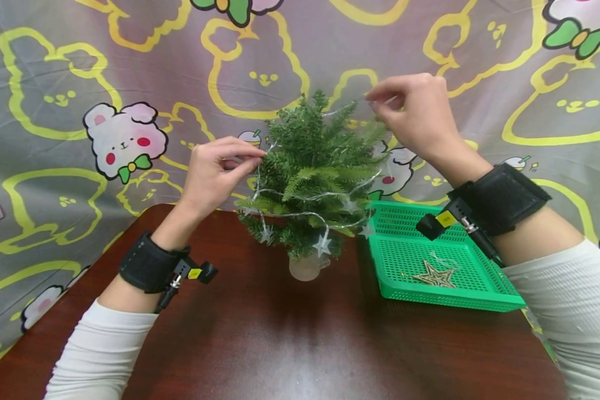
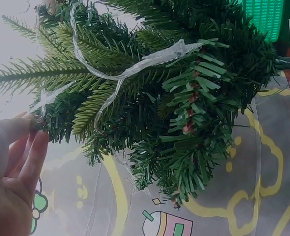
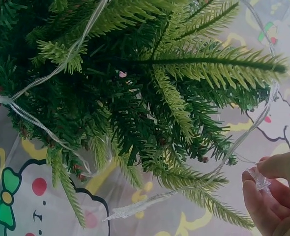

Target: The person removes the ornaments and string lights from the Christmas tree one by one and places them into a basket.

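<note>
A small artificial Christmas tree (image 1: 315,139) stands upright in a pale pot (image 1: 304,269), wound with a clear string of star lights (image 1: 305,214). At its left side my left hand (image 1: 217,166) pinches the light string by a branch tip; the left wrist view shows a star light (image 2: 51,96) just beyond the fingertips. My right hand (image 1: 415,114) is raised at the upper right of the tree. Between its thumb and fingers it holds a clear star light (image 3: 259,181), with the wire running back towards the branches.
Right of the tree, a green plastic basket (image 1: 445,300) sits on the dark wooden table (image 1: 220,333). A glittery gold star ornament (image 1: 436,275) lies inside it. Behind everything hangs a grey cartoon-print curtain (image 1: 180,72).
</note>
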`<state>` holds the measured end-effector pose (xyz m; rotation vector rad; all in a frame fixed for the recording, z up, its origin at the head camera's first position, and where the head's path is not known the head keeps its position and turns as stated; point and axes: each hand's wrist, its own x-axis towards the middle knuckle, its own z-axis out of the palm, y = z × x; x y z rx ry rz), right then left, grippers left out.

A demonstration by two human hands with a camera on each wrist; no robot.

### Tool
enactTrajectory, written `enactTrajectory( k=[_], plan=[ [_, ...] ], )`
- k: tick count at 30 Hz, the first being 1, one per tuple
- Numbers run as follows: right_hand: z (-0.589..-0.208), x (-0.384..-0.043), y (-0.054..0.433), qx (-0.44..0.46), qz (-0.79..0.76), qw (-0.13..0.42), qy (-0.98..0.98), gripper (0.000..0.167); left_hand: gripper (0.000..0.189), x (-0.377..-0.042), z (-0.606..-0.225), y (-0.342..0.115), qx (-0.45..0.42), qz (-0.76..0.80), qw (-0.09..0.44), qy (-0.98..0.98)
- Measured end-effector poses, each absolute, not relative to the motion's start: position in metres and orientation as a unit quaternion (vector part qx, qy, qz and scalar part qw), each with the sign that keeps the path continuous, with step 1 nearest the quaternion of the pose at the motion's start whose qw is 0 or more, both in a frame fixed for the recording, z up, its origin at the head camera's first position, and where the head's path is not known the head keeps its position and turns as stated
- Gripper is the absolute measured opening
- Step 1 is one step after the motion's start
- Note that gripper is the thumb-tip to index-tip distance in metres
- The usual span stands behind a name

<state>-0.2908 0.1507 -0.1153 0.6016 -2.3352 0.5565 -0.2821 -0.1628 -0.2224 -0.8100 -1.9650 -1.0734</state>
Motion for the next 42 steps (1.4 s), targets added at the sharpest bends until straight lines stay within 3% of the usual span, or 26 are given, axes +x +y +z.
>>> enactTrajectory(
  k=[16, 29, 42],
  plan=[
    [-0.109, -0.299, 0.142, 0.18, 0.246, 0.231, -0.924, 0.028, 0.015, -0.278, -0.22, -0.157, -0.328, -0.434, 0.357, -0.759],
    [-0.1, -0.302, 0.133, 0.201, 0.235, 0.248, -0.918, 0.028, 0.014, -0.276, -0.22, -0.154, -0.347, -0.431, 0.374, -0.744],
    [-0.088, -0.31, 0.128, 0.172, 0.392, 0.108, -0.897, 0.035, 0.014, -0.268, -0.219, -0.15, -0.36, -0.43, 0.37, -0.741]
  ],
)
